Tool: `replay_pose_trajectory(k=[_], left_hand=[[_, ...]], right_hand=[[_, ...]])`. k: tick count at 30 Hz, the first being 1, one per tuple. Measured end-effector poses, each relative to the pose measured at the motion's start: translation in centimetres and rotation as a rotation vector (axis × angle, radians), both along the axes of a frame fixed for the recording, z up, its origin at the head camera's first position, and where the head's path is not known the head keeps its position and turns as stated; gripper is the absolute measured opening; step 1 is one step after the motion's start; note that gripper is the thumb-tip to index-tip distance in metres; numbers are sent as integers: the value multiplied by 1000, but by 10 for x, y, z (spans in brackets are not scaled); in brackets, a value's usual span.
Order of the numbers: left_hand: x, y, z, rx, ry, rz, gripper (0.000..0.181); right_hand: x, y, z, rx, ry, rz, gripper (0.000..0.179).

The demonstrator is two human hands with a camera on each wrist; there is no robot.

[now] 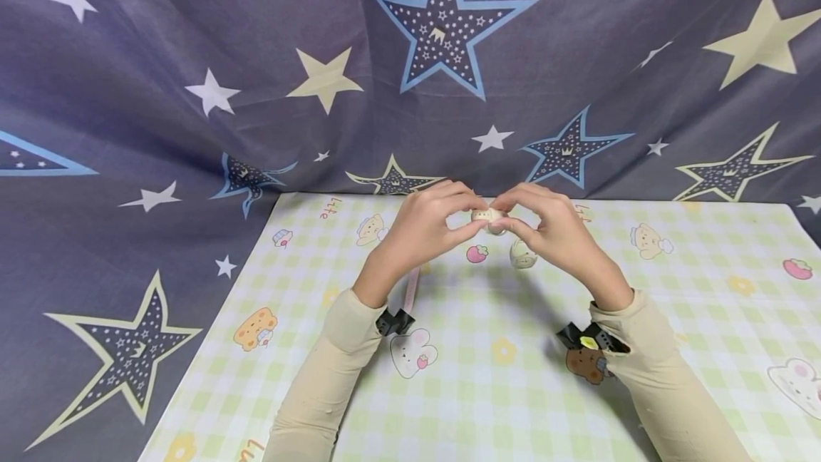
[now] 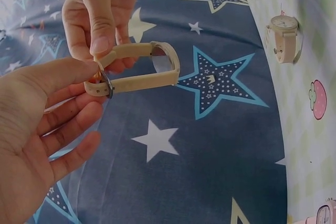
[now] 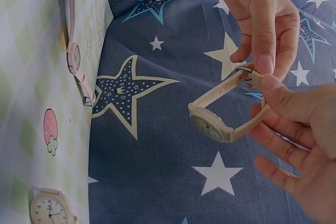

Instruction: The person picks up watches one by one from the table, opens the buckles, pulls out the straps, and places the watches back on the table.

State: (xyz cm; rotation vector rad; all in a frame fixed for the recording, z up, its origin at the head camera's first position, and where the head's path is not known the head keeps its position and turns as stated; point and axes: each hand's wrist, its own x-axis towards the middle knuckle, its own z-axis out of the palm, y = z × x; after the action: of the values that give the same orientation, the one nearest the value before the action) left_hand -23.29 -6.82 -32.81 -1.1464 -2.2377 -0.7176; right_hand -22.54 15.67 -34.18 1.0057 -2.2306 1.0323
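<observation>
Where the left sleeve (image 1: 327, 376) is crossing the counter (image 1: 462, 405) in the head view, a pink watch (image 1: 411, 291) is lying partly covered, left of centre. Above it, the left hand (image 1: 428, 223) is pinching the strap (image 2: 147, 82) near the buckle (image 2: 107, 83), thumb meeting forefinger; its other fingers are extending loosely in the left wrist view. At the upper middle of the frame, both hands are holding the held beige watch (image 1: 489, 216) above the counter, its strap forming a loop and its dial (image 3: 207, 126) facing away from the fingers. Whether the buckle is fastened, the views are not showing. Right of this, a second beige watch (image 1: 522, 255) is standing on the counter. Farthest right, the right hand (image 1: 550, 223) is likewise pinching the strap between thumb and fingers. The watch is probably weighing little, the strap likely bending softly without slipping; gripping the band ends is sparing the presumably fragile dial.
</observation>
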Motion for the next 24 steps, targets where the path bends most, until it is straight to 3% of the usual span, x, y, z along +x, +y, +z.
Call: replay_pose_trajectory(k=[14,24], left_hand=[[0,-4,0,27,-15,-10,11],[0,0,-2,-29,1,16,17]], right_hand=[[-1,1,-1,-1,-9,-1,22],[1,-1,-1,24,-3,1,23]])
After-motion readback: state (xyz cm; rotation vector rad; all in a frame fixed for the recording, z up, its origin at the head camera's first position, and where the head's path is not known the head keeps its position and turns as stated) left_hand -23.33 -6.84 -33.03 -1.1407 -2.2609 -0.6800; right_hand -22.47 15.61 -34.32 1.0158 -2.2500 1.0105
